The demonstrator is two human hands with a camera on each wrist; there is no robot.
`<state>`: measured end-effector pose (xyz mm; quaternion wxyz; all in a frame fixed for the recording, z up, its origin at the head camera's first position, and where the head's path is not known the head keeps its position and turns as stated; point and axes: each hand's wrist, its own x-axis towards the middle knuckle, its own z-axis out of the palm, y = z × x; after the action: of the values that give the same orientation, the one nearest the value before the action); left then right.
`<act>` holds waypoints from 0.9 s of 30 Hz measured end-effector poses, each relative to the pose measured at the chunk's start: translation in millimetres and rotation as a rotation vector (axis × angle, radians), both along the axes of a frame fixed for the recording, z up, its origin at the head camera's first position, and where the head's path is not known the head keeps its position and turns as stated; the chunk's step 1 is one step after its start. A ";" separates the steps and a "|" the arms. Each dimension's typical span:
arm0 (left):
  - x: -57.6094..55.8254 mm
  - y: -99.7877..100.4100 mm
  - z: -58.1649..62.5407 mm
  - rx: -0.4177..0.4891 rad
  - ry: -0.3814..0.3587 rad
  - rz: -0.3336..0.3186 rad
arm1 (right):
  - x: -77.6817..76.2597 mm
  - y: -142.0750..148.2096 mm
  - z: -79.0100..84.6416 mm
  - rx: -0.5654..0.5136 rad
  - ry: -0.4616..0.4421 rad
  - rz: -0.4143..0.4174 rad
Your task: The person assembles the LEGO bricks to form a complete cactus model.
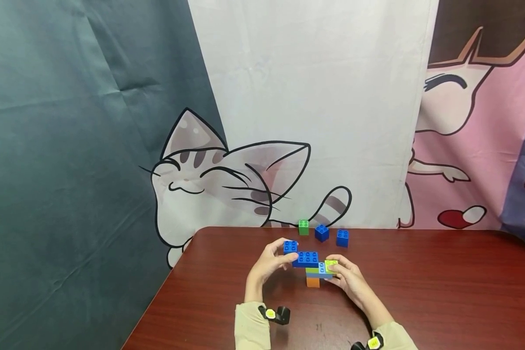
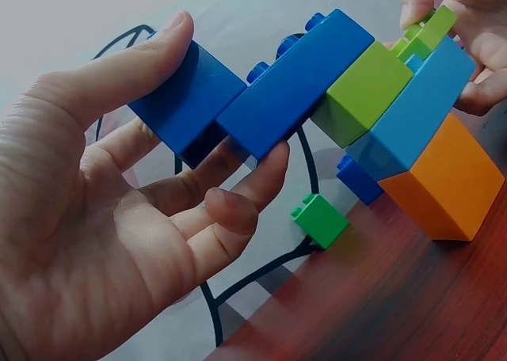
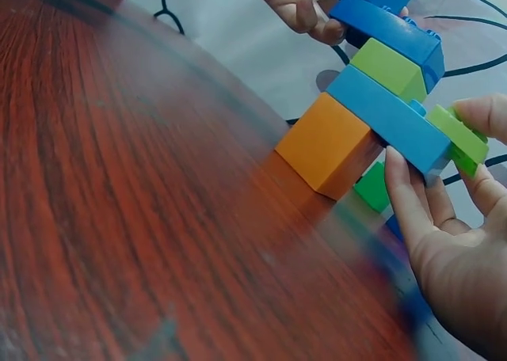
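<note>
A stepped brick structure stands on the red-brown table (image 1: 420, 291), with an orange brick (image 1: 313, 282) at its base. Above that come a light blue brick (image 3: 388, 115), a green brick (image 3: 388, 68) and a long dark blue brick (image 1: 306, 258). My left hand (image 1: 284, 256) grips a square dark blue brick (image 2: 186, 100) at the structure's high left end, thumb on top and fingers beneath. My right hand (image 1: 338, 270) pinches a lime flat brick (image 3: 458, 135) on the light blue brick's right end.
Three loose bricks lie behind the structure near the table's far edge: a green one (image 1: 304, 227) and two blue ones (image 1: 321, 233) (image 1: 342, 237). A cat-print cloth backdrop (image 1: 245, 170) hangs right behind the table. The table's left edge runs diagonally near my left sleeve.
</note>
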<state>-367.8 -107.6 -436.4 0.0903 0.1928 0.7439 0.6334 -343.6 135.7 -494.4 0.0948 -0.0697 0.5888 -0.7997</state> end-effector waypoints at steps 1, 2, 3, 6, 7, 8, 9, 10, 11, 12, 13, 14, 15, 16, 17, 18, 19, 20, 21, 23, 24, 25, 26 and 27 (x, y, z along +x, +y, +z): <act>0.2 0.0 -0.3 -0.004 0.004 0.000 | 0.5 -0.2 -0.1 0.006 -0.005 -0.006; 0.2 0.0 -0.6 -0.008 0.008 0.001 | 0.9 -0.3 -0.3 0.011 -0.007 -0.012; 0.2 0.0 -1.0 -0.012 0.009 0.002 | 1.1 -0.3 -0.6 0.019 -0.010 -0.015; -0.3 0.2 -2.0 -0.014 0.007 0.003 | 1.1 0.3 -1.1 0.032 -0.007 -0.019; -0.6 0.2 -2.3 -0.013 0.004 0.004 | 0.9 0.7 -1.2 0.034 -0.002 -0.018; -0.8 0.2 -2.5 -0.011 0.003 0.007 | 0.6 1.1 -1.3 0.038 0.002 -0.015; -0.6 0.2 -2.4 -0.004 0.003 0.009 | 0.5 1.6 -1.4 0.043 0.006 -0.010; -0.4 -0.1 -2.6 0.000 0.004 0.013 | 0.7 1.9 -1.4 0.049 0.013 -0.002; 0.1 -0.5 -2.9 0.000 0.006 0.018 | 1.2 2.1 -1.3 0.058 0.016 0.006; 0.8 -1.1 -3.3 -0.001 0.004 0.022 | 2.0 2.4 -1.3 0.067 0.014 0.014; 1.6 -2.3 -3.7 -0.004 0.003 0.023 | 2.8 2.1 -1.4 0.081 0.005 0.017; 2.4 -3.3 -4.2 -0.010 0.001 0.023 | 3.7 1.7 -1.6 0.094 -0.009 0.017; 3.1 -4.5 -4.4 -0.015 0.000 0.019 | 4.6 0.9 -1.7 0.103 -0.023 0.007; 3.2 -5.5 -5.0 -0.023 0.000 0.015 | 5.2 0.1 -1.6 0.114 -0.039 -0.007; 3.4 -6.4 -5.1 -0.026 -0.001 0.012 | 5.0 -0.5 -1.5 0.124 -0.052 -0.019; 3.2 -7.2 -5.0 -0.027 -0.001 0.010 | 4.0 -1.3 -1.4 0.128 -0.063 -0.033; 2.6 -8.0 -4.9 -0.026 0.002 0.012 | 2.0 -2.0 -1.0 0.131 -0.067 -0.045; 1.7 -8.8 -4.5 -0.021 0.006 0.015 | -1.0 -2.5 -0.4 0.132 -0.065 -0.052; 0.6 -9.6 -4.2 -0.015 0.010 0.020 | -4.7 -2.9 0.4 0.133 -0.060 -0.058; -0.7 -11.2 -3.3 -0.005 0.011 0.032 | -13.4 -2.7 1.9 0.136 -0.050 -0.052; -1.0 -12.1 -2.9 -0.004 0.011 0.034 | -17.8 -2.5 2.7 0.133 -0.049 -0.051; -1.8 -13.5 -2.6 -0.004 0.009 0.036 | -23.1 -2.6 4.0 0.134 -0.045 -0.045; -2.3 -14.8 -2.4 -0.005 0.008 0.035 | -28.1 -2.9 5.2 0.138 -0.043 -0.040; -2.4 -16.2 -2.4 -0.008 0.005 0.035 | -32.8 -3.2 6.2 0.147 -0.038 -0.031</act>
<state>-370.2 -123.8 -438.8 0.0783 0.1808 0.7500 0.6314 -376.4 132.5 -488.1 0.0984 -0.0383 0.6451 -0.7568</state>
